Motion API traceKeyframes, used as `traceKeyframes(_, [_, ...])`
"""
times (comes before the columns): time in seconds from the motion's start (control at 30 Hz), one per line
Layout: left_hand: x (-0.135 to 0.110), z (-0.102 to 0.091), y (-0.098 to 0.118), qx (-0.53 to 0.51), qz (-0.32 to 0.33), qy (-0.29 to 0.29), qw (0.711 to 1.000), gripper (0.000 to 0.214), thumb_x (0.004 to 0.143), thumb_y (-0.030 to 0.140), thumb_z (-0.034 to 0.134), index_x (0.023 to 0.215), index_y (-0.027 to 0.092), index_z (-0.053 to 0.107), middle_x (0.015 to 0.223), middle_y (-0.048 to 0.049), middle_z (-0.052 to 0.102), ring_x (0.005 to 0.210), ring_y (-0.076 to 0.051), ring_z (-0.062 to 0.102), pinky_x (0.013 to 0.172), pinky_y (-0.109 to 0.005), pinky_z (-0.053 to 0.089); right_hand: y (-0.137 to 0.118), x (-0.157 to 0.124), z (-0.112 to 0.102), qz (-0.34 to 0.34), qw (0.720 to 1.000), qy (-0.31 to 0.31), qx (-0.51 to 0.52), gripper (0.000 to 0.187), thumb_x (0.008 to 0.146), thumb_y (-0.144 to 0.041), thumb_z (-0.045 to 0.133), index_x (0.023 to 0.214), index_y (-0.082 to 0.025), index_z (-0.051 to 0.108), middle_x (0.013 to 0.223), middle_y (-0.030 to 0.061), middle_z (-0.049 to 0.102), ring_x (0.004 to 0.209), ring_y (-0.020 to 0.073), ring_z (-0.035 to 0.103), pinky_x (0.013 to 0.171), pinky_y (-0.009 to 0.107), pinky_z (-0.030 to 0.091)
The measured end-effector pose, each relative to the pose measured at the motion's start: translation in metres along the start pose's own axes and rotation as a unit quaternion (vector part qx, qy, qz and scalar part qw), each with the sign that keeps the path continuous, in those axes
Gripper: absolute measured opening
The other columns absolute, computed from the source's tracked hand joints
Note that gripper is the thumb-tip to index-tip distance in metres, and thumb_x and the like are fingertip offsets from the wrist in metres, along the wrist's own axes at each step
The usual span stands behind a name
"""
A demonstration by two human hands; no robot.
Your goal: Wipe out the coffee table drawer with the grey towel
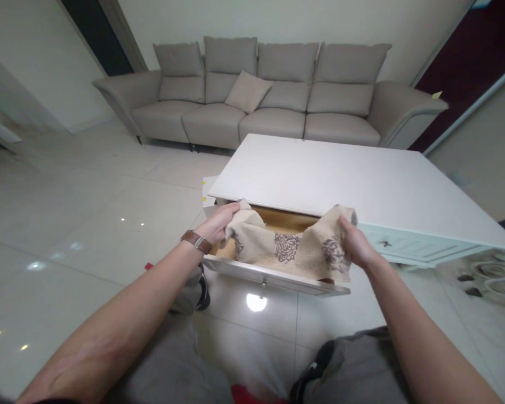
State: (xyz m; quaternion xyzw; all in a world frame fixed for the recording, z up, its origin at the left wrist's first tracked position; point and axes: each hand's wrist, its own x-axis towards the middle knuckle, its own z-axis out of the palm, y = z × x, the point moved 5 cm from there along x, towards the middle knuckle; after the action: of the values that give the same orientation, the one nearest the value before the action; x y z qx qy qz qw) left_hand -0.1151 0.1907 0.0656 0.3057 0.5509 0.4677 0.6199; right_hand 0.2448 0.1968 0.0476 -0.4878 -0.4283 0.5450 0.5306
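Cloth [287, 249]: one, beige with dark scrollwork; you held it spread over the open drawer [265, 274]. Left hand [219, 222], with watch [197, 241]: your fingers were clamped on one end. Right hand [359, 244]: your fingers were clamped on the other. Drawer: stood out from the white table [328, 177]. Sofa [278, 123]: stood beyond, bearing one cushion [248, 91].

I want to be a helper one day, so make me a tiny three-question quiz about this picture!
1. True or false: the drawer of the white table is shut.
2. On which side is the watch worn? A) right B) left C) both
3. Fill in: the left hand and right hand both grip a patterned ____.

Key: 1. False, it is pulled open. 2. B. 3. Cloth.
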Motion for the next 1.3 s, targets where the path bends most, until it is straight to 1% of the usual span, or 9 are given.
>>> traceKeyframes(0.2, [-0.030, 0.084, -0.030, 0.028, 0.146, -0.035, 0.988, 0.036, 0.083, 0.053, 0.071, 0.088, 0.018, 0.066, 0.085, -0.0029, 0.070, 0.078, -0.016, 0.062, 0.072, -0.027, 0.049, 0.031, -0.049, 0.113, -0.100, 0.958, -0.171, -0.207, 0.054, 0.096, -0.057, 0.053, 0.139, -0.024, 0.059, 0.142, 0.0117, 0.062, 0.143, 0.0283, 0.047, 0.122, 0.056, 0.030])
traceKeyframes(0.33, [-0.038, 0.104, -0.037, 0.080, 0.133, -0.056, 0.986, 0.043, 0.067, 0.043, 0.085, 0.097, 0.016, 0.067, 0.094, -0.0052, 0.071, 0.087, -0.019, 0.063, 0.080, -0.029, 0.049, 0.022, -0.074, 0.150, -0.168, 0.909, -0.249, -0.288, 0.056, 0.103, -0.043, 0.035, 0.153, -0.020, 0.043, 0.150, 0.0146, 0.054, 0.144, 0.0267, 0.044, 0.124, 0.053, 0.026])
traceKeyframes(0.5, [-0.035, 0.096, -0.028, 0.121, 0.139, -0.086, 0.979, 0.036, 0.066, 0.035, 0.083, 0.094, 0.016, 0.071, 0.094, -0.0058, 0.073, 0.086, -0.021, 0.065, 0.080, -0.031, 0.048, 0.007, -0.077, 0.134, -0.205, 0.869, -0.293, -0.342, 0.072, 0.089, -0.034, 0.063, 0.156, -0.023, 0.040, 0.147, 0.0147, 0.057, 0.132, 0.0333, 0.056, 0.115, 0.054, 0.041])
traceKeyframes(0.67, [-0.031, 0.094, -0.016, 0.084, 0.161, -0.125, 0.975, 0.036, 0.076, 0.044, 0.074, 0.098, 0.015, 0.074, 0.097, -0.0077, 0.075, 0.091, -0.023, 0.065, 0.083, -0.032, 0.048, -0.005, -0.069, 0.114, -0.272, 0.892, -0.238, -0.270, 0.055, 0.090, -0.022, 0.058, 0.145, -0.028, 0.052, 0.143, 0.0092, 0.061, 0.130, 0.0289, 0.057, 0.110, 0.048, 0.046])
traceKeyframes(0.8, [-0.038, 0.093, -0.001, 0.102, 0.190, -0.139, 0.966, 0.041, 0.079, 0.048, 0.074, 0.104, 0.016, 0.075, 0.103, -0.0074, 0.075, 0.101, -0.026, 0.064, 0.089, -0.032, 0.047, -0.010, -0.060, 0.095, -0.305, 0.926, -0.073, -0.210, 0.037, 0.089, -0.019, 0.058, 0.125, -0.028, 0.059, 0.111, 0.0063, 0.066, 0.096, 0.0224, 0.065, 0.083, 0.038, 0.055])
traceKeyframes(0.87, [-0.044, 0.095, 0.001, 0.114, 0.180, -0.173, 0.962, 0.042, 0.080, 0.049, 0.074, 0.106, 0.017, 0.074, 0.104, -0.0072, 0.075, 0.102, -0.026, 0.064, 0.090, -0.032, 0.046, -0.019, -0.057, 0.078, -0.336, 0.919, 0.064, -0.196, 0.041, 0.083, -0.018, 0.065, 0.122, -0.027, 0.056, 0.110, 0.0060, 0.060, 0.092, 0.0214, 0.061, 0.076, 0.036, 0.054])
traceKeyframes(0.93, [-0.051, 0.096, 0.002, 0.123, 0.172, -0.203, 0.956, 0.040, 0.081, 0.049, 0.074, 0.105, 0.017, 0.074, 0.105, -0.0062, 0.074, 0.100, -0.024, 0.064, 0.090, -0.031, 0.046, -0.029, -0.055, 0.070, -0.361, 0.900, 0.106, -0.220, 0.049, 0.078, -0.019, 0.072, 0.123, -0.027, 0.056, 0.117, 0.0076, 0.055, 0.101, 0.0233, 0.058, 0.080, 0.037, 0.054])
traceKeyframes(1.1, [-0.059, 0.097, -0.004, 0.108, 0.112, -0.249, 0.956, 0.035, 0.083, 0.049, 0.074, 0.098, 0.018, 0.072, 0.095, -0.0028, 0.070, 0.089, -0.018, 0.063, 0.083, -0.028, 0.046, -0.037, -0.050, 0.077, -0.372, 0.889, -0.078, -0.255, 0.052, 0.084, -0.023, 0.071, 0.133, -0.031, 0.056, 0.125, 0.0096, 0.056, 0.112, 0.0263, 0.059, 0.091, 0.042, 0.054])
traceKeyframes(1.3, [-0.062, 0.094, -0.011, 0.082, 0.056, -0.261, 0.960, 0.037, 0.081, 0.049, 0.077, 0.101, 0.019, 0.073, 0.102, -0.0046, 0.071, 0.096, -0.020, 0.064, 0.084, -0.028, 0.048, -0.034, -0.058, 0.078, -0.390, 0.878, -0.130, -0.244, 0.068, 0.085, -0.024, 0.073, 0.145, -0.041, 0.047, 0.147, 0.0113, 0.044, 0.100, 0.0227, 0.065, 0.083, 0.043, 0.059])
